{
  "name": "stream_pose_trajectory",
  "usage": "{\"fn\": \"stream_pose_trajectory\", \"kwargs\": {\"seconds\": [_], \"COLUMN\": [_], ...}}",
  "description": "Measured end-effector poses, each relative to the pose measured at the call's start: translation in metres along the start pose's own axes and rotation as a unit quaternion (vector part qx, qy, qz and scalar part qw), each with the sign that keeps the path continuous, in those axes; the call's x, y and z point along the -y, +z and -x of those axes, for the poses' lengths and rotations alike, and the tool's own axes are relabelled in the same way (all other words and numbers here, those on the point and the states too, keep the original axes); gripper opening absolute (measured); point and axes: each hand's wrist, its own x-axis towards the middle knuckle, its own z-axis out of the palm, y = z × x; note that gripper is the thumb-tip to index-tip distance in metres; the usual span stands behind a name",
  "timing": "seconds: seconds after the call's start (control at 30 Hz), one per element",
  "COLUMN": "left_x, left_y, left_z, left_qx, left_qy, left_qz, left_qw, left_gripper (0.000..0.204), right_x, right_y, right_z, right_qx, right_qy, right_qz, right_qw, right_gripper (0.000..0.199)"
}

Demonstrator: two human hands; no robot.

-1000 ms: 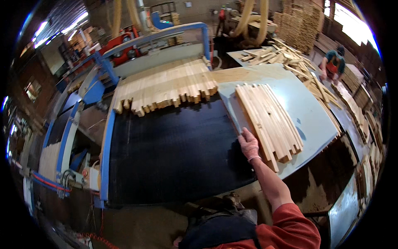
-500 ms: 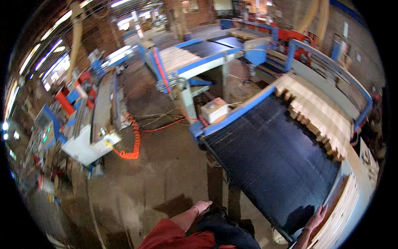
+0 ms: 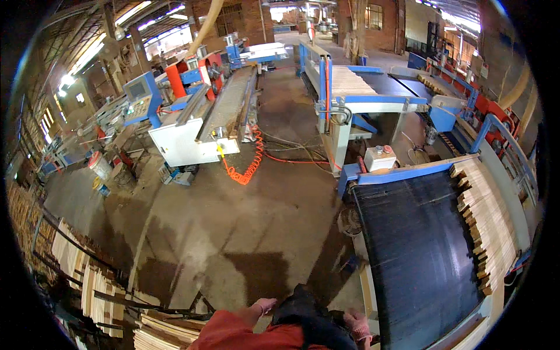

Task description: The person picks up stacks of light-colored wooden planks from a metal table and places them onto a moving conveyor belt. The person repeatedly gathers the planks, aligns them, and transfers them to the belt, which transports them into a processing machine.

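I'm finding the left hand [image 3: 265,305] at the near middle, just left of the dark clothing [image 3: 303,318]; its fingers are looking curled, but I'm not making out whether they're closing together or standing apart. The right hand [image 3: 357,328] is pointing downward just left of the belt [image 3: 420,245], at its near end. Its fingers are blurring into the background, so I cannot tell their state, nor whether they're touching the frame [image 3: 368,291] there. A red sleeve [image 3: 227,329] is covering the upper left arm.

The black belt is stretching away on the right, and the boards [image 3: 489,219] are lying side by side along its right part, their uneven ends facing left. A blue rail [image 3: 414,170] is edging the belt's far side, and a white box [image 3: 379,158] with a red button is sitting just beyond it. Farther off, a second row of boards [image 3: 353,80] is resting on another conveyor.

On the left, stacked boards [image 3: 166,333] are lying near me. Across the floor [image 3: 280,204], a white machine [image 3: 186,143] is standing far left of the belt, a blue panel [image 3: 140,98] rising at its left and an orange coiled hose [image 3: 254,157] drooping from its near end.
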Motion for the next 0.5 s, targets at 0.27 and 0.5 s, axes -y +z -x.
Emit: {"fn": "stream_pose_trajectory", "kwargs": {"seconds": [0.27, 0.5], "left_x": [0.082, 0.122], "left_y": [-0.005, -0.029], "left_z": [0.037, 0.055], "left_qx": [-0.026, -0.050], "left_qy": [0.144, 0.201], "left_qz": [-0.210, -0.237], "left_qw": [0.967, 0.949], "left_gripper": [0.057, 0.068], "right_x": [-0.209, -0.212], "right_y": [0.024, 0.046], "right_z": [0.040, 0.076], "right_qx": [0.092, 0.114], "right_qy": [0.004, 0.045], "right_qz": [0.292, 0.283], "right_qw": [0.952, 0.951], "right_gripper": [0.036, 0.035]}}
